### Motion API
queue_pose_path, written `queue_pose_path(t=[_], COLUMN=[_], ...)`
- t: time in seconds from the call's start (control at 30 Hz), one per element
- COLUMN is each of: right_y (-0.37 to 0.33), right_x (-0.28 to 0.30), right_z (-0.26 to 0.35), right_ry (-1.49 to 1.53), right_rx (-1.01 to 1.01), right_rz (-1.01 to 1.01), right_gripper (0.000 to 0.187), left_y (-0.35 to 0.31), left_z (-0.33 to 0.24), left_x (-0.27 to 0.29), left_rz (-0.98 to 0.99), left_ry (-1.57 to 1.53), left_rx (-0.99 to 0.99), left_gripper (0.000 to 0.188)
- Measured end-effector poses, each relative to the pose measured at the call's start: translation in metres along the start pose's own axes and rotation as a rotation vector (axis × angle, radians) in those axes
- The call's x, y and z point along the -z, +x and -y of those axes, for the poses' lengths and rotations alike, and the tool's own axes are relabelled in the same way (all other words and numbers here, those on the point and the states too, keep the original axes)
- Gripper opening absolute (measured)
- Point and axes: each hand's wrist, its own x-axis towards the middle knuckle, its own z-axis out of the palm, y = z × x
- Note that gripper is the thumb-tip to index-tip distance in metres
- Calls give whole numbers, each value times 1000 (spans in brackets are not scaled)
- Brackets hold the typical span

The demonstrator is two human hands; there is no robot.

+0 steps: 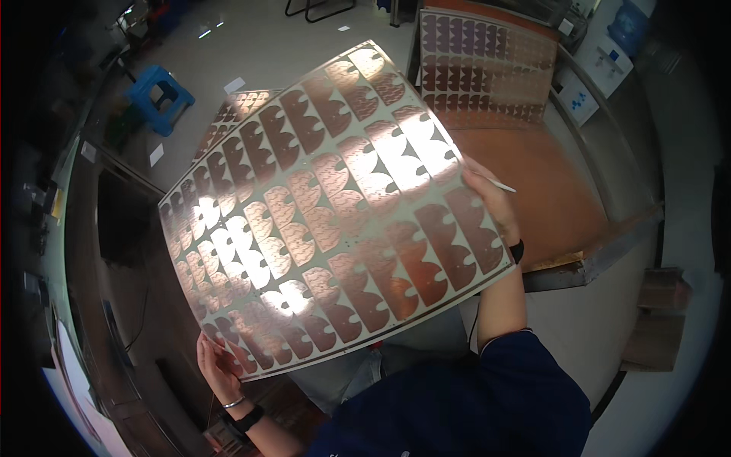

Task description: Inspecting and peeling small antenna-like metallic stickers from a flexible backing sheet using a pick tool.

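Note:
A large thin panel (343, 225) with rows of copper-coloured scalloped shapes on a pale ground is held tilted before me, glare crossing its middle. At its lower left corner my left hand (217, 369) is closed on the edge, with fingertips partly behind it. My right hand (493, 202) grips the right edge, and a slim white pen-like stick (499, 184) juts out from between its fingers. Part of that hand is hidden behind the panel. Dark bands sit on both wrists.
Similar panels (487, 76) lean at the back of an orange-brown surface (533, 171) with metal side rails (594, 91). Another panel (242, 107) shows behind the held one. A blue stool (161, 99) stands far left, a water dispenser (605, 68) far right. Brown cardboard (659, 320) is at right.

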Motion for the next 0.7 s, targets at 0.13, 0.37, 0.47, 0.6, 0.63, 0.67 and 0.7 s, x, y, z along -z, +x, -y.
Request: queue_pose_path(t=[0.13,0.37,0.47,0.6,0.63,0.67,0.7], right_y=[9,17,3,-14,-12,-9,-7], right_x=[18,43,-34,-30,-8,-2,5], right_z=[-1,-77,-97,-104,-106,-104,-94], right_ry=[35,13,461,293,481,673,618], right_rx=[82,175,72,18,-18,-60,10], right_rz=[208,-102,132,311,372,431,232], right_gripper=[49,43,48,53,53,54,58], left_y=[5,29,2,9,13,13,14], left_z=[-32,-16,-6,-11,-13,-12,-14], left_x=[2,-55,-164,-180,-169,-154,-142], left_rz=[221,509,472,109,106,144,184], left_ry=[-25,-1109,-741,-606,-611,-596,-581], left_rx=[35,-428,-199,-162,-170,-169,-164], left_gripper=[50,61,75,59,59,56,53])
